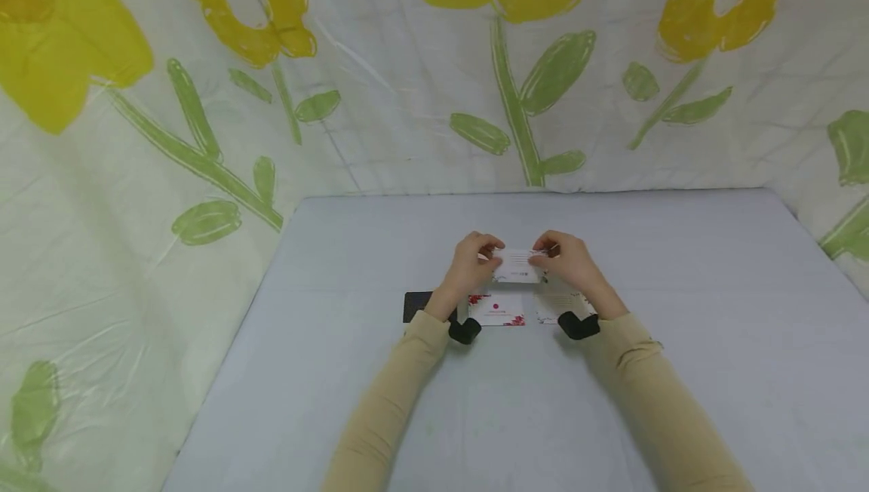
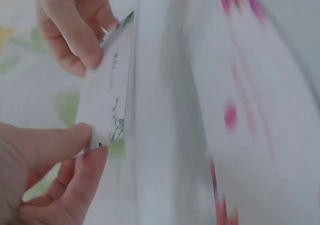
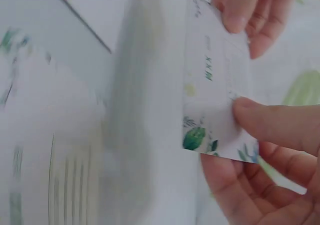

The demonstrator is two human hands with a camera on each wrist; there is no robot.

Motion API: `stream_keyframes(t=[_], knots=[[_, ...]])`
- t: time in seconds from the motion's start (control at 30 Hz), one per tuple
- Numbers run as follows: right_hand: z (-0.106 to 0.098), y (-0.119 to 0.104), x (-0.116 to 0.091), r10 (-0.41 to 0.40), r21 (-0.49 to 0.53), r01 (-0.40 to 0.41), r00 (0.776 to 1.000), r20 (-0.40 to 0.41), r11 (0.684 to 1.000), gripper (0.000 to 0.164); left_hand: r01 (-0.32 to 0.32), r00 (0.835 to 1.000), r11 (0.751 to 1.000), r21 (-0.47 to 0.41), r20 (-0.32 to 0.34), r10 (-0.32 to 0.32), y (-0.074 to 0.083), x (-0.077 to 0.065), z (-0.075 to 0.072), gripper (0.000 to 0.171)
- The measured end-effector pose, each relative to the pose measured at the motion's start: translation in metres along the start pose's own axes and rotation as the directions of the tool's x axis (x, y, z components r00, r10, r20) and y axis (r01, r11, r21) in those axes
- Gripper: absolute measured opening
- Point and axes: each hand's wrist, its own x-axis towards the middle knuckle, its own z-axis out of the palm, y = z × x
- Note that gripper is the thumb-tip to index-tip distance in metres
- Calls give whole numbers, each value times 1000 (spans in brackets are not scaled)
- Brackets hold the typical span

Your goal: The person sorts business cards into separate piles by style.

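A white card [image 1: 518, 266] with printed text and green leaf corners is held up above the table by both hands. My left hand [image 1: 470, 264] pinches one end between thumb and fingers. At the opposite end, my right hand [image 1: 572, 259] grips it the same way, thumb [image 3: 260, 116] across the printed face. Close up, the leaf print on the card [image 2: 107, 100] shows near its corners. Just below the hands lie a white card with red flowers [image 1: 497, 311] and another white card with leaf corners [image 1: 562, 308], partly covered by the right wrist's black camera.
A black rectangular item [image 1: 416, 305] lies left of the red-flowered card, partly behind the left wrist. All of it rests on a pale table [image 1: 516, 409]. Behind the table hangs a white sheet [image 1: 380, 137] painted with yellow flowers.
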Motion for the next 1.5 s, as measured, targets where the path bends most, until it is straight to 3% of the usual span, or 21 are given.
stream_keyframes(t=[0.23,0.47,0.63,0.77,0.93,1.13,1.23,1.5], knots=[[-32,15,-31,140,-54,-134,985,106,989,28,72,991,997,15,114,-73,28,-5,31,21],[-28,26,-42,197,-76,-189,974,113,979,27,144,975,984,101,154,-158,36,-14,47,15],[-20,27,-46,178,-124,-167,980,84,978,20,121,976,984,131,163,-142,34,-17,52,13],[-16,25,-47,145,-148,-134,987,66,980,17,89,980,974,208,155,-123,33,-18,57,13],[-12,24,-48,119,-205,-105,991,58,973,16,88,977,945,316,155,-143,34,-20,63,12],[-8,20,-51,148,-279,-123,987,68,952,18,71,975,907,415,165,-151,39,-20,64,13],[-6,18,-50,139,-324,-112,988,60,939,19,51,979,899,435,155,-130,38,-20,64,13],[1,21,-48,117,-381,-97,993,28,919,17,39,980,908,416,163,-117,35,-18,65,7]])
